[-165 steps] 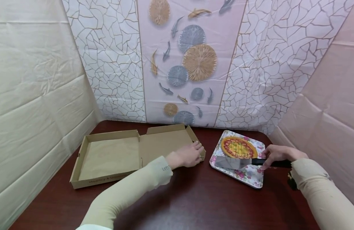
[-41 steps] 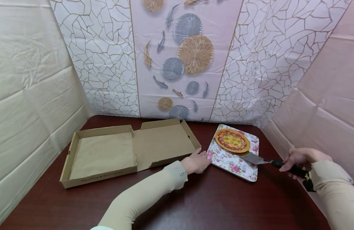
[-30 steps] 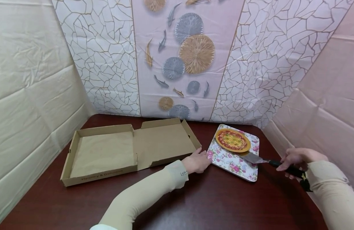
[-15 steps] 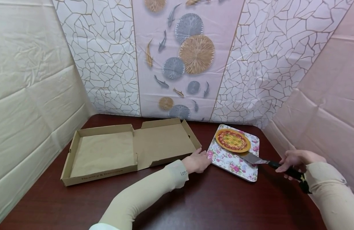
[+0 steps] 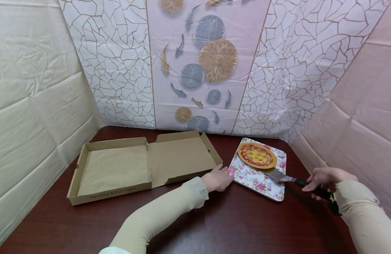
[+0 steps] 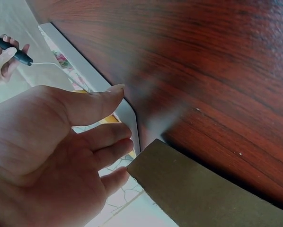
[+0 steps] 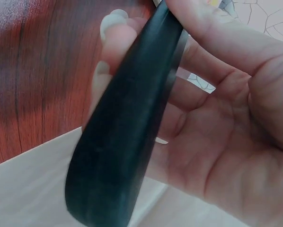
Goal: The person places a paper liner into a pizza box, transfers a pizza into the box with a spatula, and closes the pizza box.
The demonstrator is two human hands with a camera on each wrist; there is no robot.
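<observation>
My right hand (image 5: pixel 330 180) grips the black handle of a pizza spatula (image 5: pixel 278 174); the handle (image 7: pixel 127 113) fills the middle of the right wrist view, fingers and thumb around it. The metal blade lies low over a flowered tray (image 5: pixel 259 185), its front end hidden under the near edge of a small round pizza (image 5: pixel 257 155). On the tray's left side, my left hand (image 5: pixel 219 178) is held with fingers extended, fingertips at the tray's rim (image 6: pixel 125 116) and beside the box corner. Whether the fingertips touch the rim I cannot tell.
An unfolded cardboard pizza box (image 5: pixel 119 171) lies to the left, its lid (image 5: pixel 182 155) reaching close to the tray. Dark red wooden table (image 5: pixel 233 225) spreads in front. Fabric walls (image 5: pixel 357 116) stand at the back and both sides.
Since the oldest frame, the spatula has swung from the tray's front to under the pizza's edge. My left hand has shifted from the box lid to the tray. Lately my right hand inched left.
</observation>
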